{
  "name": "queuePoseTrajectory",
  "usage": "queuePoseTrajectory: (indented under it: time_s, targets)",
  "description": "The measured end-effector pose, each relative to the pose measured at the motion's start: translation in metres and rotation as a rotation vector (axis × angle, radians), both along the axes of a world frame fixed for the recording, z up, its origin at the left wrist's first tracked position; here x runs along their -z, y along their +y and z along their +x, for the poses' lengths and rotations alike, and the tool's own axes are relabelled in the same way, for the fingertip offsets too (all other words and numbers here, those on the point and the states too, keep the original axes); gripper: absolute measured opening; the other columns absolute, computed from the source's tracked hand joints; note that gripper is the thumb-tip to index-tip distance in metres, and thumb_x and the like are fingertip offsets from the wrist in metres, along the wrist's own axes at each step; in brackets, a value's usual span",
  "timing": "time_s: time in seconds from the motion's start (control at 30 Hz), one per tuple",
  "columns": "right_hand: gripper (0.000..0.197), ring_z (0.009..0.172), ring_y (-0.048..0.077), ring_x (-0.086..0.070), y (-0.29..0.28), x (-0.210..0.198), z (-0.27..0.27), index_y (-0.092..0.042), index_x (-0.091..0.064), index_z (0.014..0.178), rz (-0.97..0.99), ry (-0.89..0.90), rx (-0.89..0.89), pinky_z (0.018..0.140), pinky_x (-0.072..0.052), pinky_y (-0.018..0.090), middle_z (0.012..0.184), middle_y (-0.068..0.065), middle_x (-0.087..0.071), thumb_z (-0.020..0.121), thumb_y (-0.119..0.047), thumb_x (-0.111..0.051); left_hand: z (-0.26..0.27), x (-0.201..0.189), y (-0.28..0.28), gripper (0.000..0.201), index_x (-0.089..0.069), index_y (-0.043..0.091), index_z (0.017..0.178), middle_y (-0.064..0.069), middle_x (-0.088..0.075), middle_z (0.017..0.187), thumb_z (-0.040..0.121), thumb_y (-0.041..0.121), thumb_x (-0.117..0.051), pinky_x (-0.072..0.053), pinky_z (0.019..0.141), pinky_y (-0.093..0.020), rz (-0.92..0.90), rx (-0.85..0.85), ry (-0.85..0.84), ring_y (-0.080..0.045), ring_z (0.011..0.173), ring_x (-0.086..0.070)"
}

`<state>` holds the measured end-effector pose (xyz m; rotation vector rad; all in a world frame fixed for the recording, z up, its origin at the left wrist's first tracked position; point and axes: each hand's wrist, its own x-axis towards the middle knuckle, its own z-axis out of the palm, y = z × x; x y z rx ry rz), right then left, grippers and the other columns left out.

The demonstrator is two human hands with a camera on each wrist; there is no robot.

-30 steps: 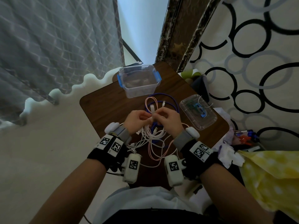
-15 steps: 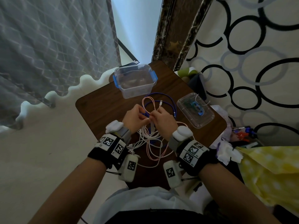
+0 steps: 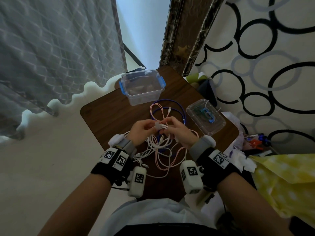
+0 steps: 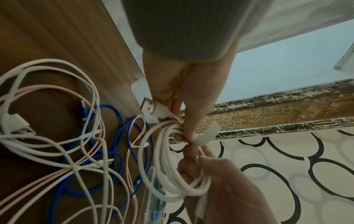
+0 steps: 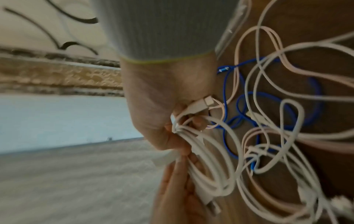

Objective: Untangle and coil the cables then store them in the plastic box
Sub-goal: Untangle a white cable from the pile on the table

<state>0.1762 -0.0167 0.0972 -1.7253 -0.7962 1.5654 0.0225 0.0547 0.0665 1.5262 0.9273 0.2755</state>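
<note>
Both hands hold 1 white cable coil (image 4: 168,166) above the near table (image 3: 109,114): left hand (image 3: 141,132) pinches its strap (image 4: 205,136), right hand (image 3: 179,132) grips the loops. Best keep loops tight, wrap the strap snugly, then carry it to the far box (image 3: 142,86)

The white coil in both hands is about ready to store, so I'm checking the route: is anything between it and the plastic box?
Nothing visible blocks it. The plastic box stands open beyond the white coil; only loose blue and pink cables lie flat on the table between, and the lid lies off to the right.
</note>
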Motion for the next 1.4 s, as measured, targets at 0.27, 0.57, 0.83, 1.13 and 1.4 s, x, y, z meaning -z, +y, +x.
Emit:
queuePoseTrajectory:
  time_s: [0.27,0.57,0.83,1.13,1.4]
  targets:
    - [0.017,0.078,0.013,-0.058,0.007,0.028,-0.013,-0.016,-0.054,0.105,0.333,-0.591,-0.386,0.068,-0.048,0.027,0.093,0.004,-0.061,0.097,-0.027,-0.045,-0.003,0.014,0.002,0.021,-0.062,0.014,0.105,0.003,-0.066,0.094,0.087,0.023,-0.06,-0.048,0.073,-0.016,-0.112,-0.074,0.065,-0.002,0.083,-0.062]
    - [0.015,0.07,0.02,-0.063,0.026,0.056,-0.071,-0.033,-0.047,0.081,0.299,-0.439,-0.14,0.064,-0.055,0.039,0.077,0.006,-0.063,0.087,-0.036,-0.06,-0.064,0.02,-0.006,0.026,-0.065,0.015,0.11,0.0,-0.07,0.097,0.084,0.019,-0.065,-0.052,0.082,-0.024,-0.026,-0.234,0.17,-0.007,0.09,-0.065]
    - [0.024,0.087,0.016,-0.059,0.031,0.068,-0.098,-0.016,-0.056,0.106,0.323,-0.719,-0.393,0.077,-0.05,0.037,0.099,0.004,-0.063,0.098,-0.033,-0.04,-0.08,0.02,-0.003,0.038,-0.05,0.013,0.12,-0.002,-0.07,0.098,0.086,0.023,-0.062,-0.052,0.08,-0.029,0.157,-0.245,0.31,-0.013,0.09,-0.065]
    - [0.03,0.067,0.015,-0.057,-0.001,0.055,-0.099,-0.006,-0.051,0.106,0.073,-0.335,0.004,0.065,-0.049,0.035,0.087,0.009,-0.06,0.099,-0.032,-0.038,-0.072,0.017,-0.034,0.028,-0.061,0.013,0.09,0.0,-0.06,0.075,0.097,0.031,-0.04,-0.051,0.067,-0.027,-0.322,-0.283,0.091,-0.01,0.065,-0.059]
    - [0.02,0.056,0.003,-0.047,-0.08,0.043,-0.098,-0.018,-0.055,0.093,0.065,-0.069,0.263,0.05,-0.04,0.014,0.071,-0.001,-0.05,0.1,-0.023,-0.037,-0.059,0.022,-0.086,0.034,-0.051,0.013,0.073,0.0,-0.042,0.06,0.099,0.028,-0.037,-0.041,0.048,-0.018,-0.517,-0.31,-0.115,-0.01,0.05,-0.042]
